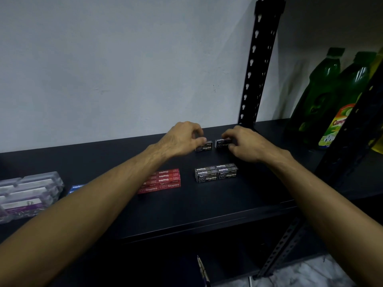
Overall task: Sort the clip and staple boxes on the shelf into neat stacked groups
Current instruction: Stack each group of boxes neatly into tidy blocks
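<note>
At the back of the black metal shelf, the left hand pinches one small black cardboard staple box; the right hand grips another black staple box just beside it, both resting on the shelf.

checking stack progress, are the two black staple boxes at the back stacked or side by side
Side by side, not stacked: the left black box and right black box both sit on the shelf with a gap between, each under a hand.
</note>
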